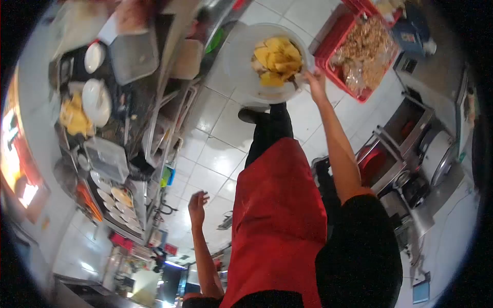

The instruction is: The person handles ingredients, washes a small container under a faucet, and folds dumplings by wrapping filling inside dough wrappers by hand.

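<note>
A large pale bowl hangs over the tiled floor at the top centre, with yellow pieces of food inside. At its right edge is my right hand, its fingers closed on the rim. A dark utensil end shows beside the food, near that hand. My left hand is lower down, left of the red apron, away from the bowl. Its fingers are bent and somewhat apart, and nothing is in them.
A red crate holding bagged brown food stands at the upper right. Along the left runs a counter with a clear container, white bowls and small white dishes. Metal shelving with pots is at the right.
</note>
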Demonstrator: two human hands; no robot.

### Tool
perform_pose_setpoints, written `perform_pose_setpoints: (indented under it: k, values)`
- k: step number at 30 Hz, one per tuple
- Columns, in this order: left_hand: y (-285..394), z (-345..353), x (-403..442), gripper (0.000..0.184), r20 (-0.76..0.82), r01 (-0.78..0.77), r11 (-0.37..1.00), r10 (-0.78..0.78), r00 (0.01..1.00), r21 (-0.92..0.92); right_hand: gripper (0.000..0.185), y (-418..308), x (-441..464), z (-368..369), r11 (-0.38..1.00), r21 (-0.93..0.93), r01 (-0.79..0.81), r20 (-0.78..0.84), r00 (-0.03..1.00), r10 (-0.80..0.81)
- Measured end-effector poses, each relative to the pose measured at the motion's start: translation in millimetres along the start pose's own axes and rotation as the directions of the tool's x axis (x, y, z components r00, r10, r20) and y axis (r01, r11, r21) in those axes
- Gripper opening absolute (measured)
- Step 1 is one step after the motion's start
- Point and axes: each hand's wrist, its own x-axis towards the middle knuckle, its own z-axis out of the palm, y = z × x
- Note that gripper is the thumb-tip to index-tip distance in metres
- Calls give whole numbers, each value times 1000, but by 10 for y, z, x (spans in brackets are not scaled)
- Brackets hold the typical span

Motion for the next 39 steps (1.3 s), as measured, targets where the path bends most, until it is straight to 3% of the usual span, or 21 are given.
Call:
perform_pose_setpoints:
  k: [2, 5, 7, 11, 15, 17, 19, 21, 25, 27, 28, 29, 30, 31, 32, 33, 34, 35, 36, 37, 39]
  values:
    - [27, 95, -56, 33, 55, 44, 995, -49, 997, 93, 6, 567, 422, 32, 998, -32, 47, 68, 997, -45]
    - [-77, 254, -85, 29, 124, 121, 974, -146, 981, 189, 12, 778, 703, 506, 995, 104, 1, -15, 1000, 1]
    - [-229, 313, -83, 25, 210, -106, 884, 8, 978, 456, 17, 917, 891, 789, 988, 154, -19, -8, 1000, 21]
    - [136, 707, -172, 21, 73, 70, 934, -101, 992, 350, 18, 1468, 1385, 1390, 983, 176, 49, 70, 996, -62]
    - [402, 903, -201, 26, -38, 166, 963, -162, 986, 211, 10, 1864, 1882, 2046, 979, -177, 99, 141, 987, -75]
    - [625, 1072, -263, 28, -100, 157, 971, -141, 985, 180, 7, 1796, 1951, 2398, 980, -110, 168, 109, 982, -156]
    - [927, 1193, -363, 29, -154, 279, 921, -245, 957, 273, 13, 1274, 1864, 2602, 991, 94, -99, 347, 936, 61]
    - [565, 1169, -531, 32, -97, 216, 950, -199, 975, 226, 21, 1402, 2040, 2863, 998, -62, 20, 426, 905, 8]
    - [39, 1371, -776, 38, -278, 245, 969, -240, 930, -20, 38, 1649, 2176, 3216, 979, -6, -204, 571, 803, 171]
    - [-12, 1341, -875, 46, -304, 140, 898, -7, 953, 418, 49, 1547, 2074, 3203, 954, -50, -295, 577, 771, 269]
    - [-82, 1198, -956, 51, -146, 122, 884, -61, 987, 452, 53, 1516, 2013, 3126, 952, -93, -292, 536, 791, 295]
    - [-211, 1042, -1024, 54, -7, 253, 935, -260, 966, 249, 49, 1647, 2002, 2943, 972, -107, -211, 572, 786, 234]
    - [-563, 690, -1043, 65, 313, 36, 976, -103, 944, 213, 43, 1587, 1970, 2709, 941, -271, -204, 626, 705, 333]
    - [-195, 643, -1127, 70, 181, 129, 837, -36, 983, -532, 39, 1614, 1817, 2435, 969, -231, -81, 673, 706, 220]
    - [260, 594, -1193, 77, 45, 37, 221, 32, 998, -975, 39, 1634, 1704, 2148, 943, -204, -262, 707, 627, 327]
    - [-191, 688, -1318, 78, -205, -245, -119, -275, 939, -962, 35, 1395, 1535, 1973, 799, -570, -193, 559, 622, 549]
    - [-502, 753, -1414, 76, -266, -298, 8, -471, 841, -955, 38, 1470, 1438, 1615, 864, -504, -21, 727, 529, 437]
    - [-720, 834, -1422, 75, -266, -138, 256, -579, 771, -957, 34, 1550, 1372, 1317, 702, -664, 258, 720, 474, 507]
    - [-866, 899, -1402, 74, -245, -7, 362, -617, 748, -932, 32, 2016, 1394, 831, 602, -633, 486, 774, 404, 488]
    - [-855, 978, -1348, 73, -195, 14, 334, -582, 789, -942, 31, 1465, 1121, 605, 525, -825, 211, 560, 432, 707]
    - [-369, 1033, -1188, 71, -10, -17, -18, -337, 941, -1000, 31, 902, 874, 265, 321, -770, 551, 565, 356, 744]
